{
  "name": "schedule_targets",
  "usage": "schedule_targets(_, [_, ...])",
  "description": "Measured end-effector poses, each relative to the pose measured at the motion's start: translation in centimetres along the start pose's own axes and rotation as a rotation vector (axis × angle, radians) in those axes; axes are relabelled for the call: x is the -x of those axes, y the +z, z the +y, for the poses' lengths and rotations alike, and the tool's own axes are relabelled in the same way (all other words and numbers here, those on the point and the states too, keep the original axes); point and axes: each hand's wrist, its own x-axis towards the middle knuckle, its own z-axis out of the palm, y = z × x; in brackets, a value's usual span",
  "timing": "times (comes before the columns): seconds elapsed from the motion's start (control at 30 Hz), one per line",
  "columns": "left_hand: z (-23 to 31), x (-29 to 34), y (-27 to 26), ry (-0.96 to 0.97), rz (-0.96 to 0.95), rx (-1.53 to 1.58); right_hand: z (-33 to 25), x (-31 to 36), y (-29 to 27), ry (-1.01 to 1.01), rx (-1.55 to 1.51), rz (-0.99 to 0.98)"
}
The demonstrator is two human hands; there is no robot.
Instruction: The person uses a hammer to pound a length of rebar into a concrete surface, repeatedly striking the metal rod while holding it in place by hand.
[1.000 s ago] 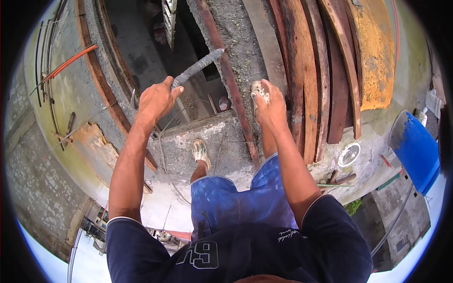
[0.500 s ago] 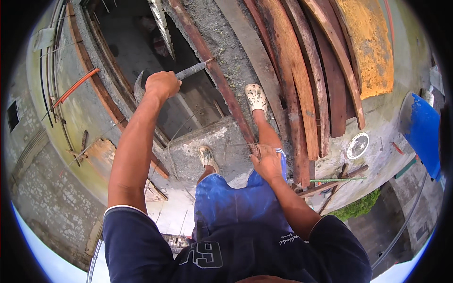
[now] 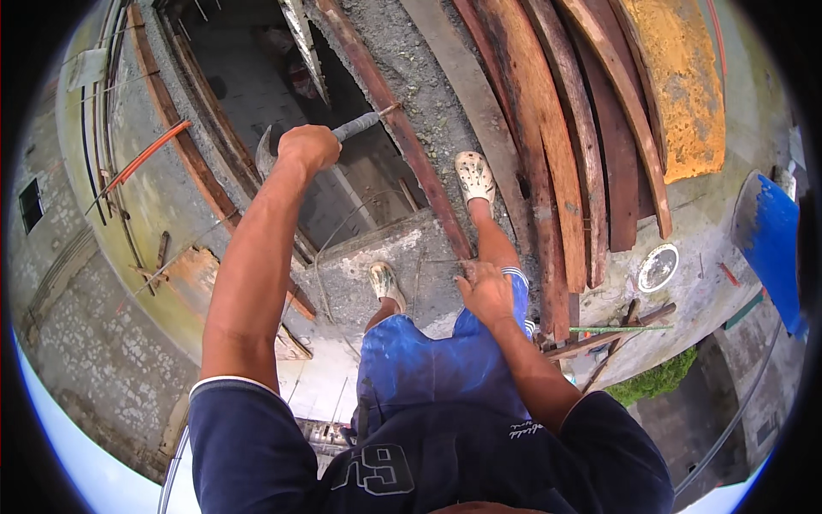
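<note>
Lowering right hand: a second ago it was raised over our right shoe (image 3: 475, 177); now our right hand (image 3: 488, 293) is down by our right knee.
Turning left hand: our left hand (image 3: 310, 147) then had its thumb stretched along the handle; now its knuckles face up and the fingers are wrapped round.
Hammer: the hammer (image 3: 358, 126) is closed in our left fist, its curved claw (image 3: 264, 156) sticking out left and its grey-wrapped handle pointing right.
Handle end: it reaches the long reddish plank (image 3: 414, 159); we cannot tell whether the two touch.
Right fingers: near the lower end of that plank, where a thin wire also runs; we cannot tell whether they grip anything.
Opening: our left fist and the hammer are above a dark opening (image 3: 248, 86), the reddish plank running along its right edge.
Ledge: on our side the opening ends at a concrete ledge (image 3: 347, 250), where our left shoe (image 3: 387, 283) stands.
Right side: past our right shoe, a grey plank (image 3: 471, 103) and stacked brown planks (image 3: 548, 128) crowd the room; the hammer's open room is over the opening.
</note>
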Motion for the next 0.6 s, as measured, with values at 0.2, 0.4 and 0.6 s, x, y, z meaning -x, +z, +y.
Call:
schedule_targets(0.2, [0.3,0.3,-0.3,0.011,-0.029,-0.015,-0.4,-0.4,-0.5,0.021,-0.024,-0.036])
schedule_targets(0.4, [0.5,-0.1,0.2,0.012,-0.011,-0.014,-0.1,-0.3,-0.3,-0.013,-0.056,0.003])
schedule_targets(0.6, [2.1,-2.4,0.9,-0.004,-0.013,0.063,0.2,-0.2,-0.2,-0.031,-0.055,0.078])
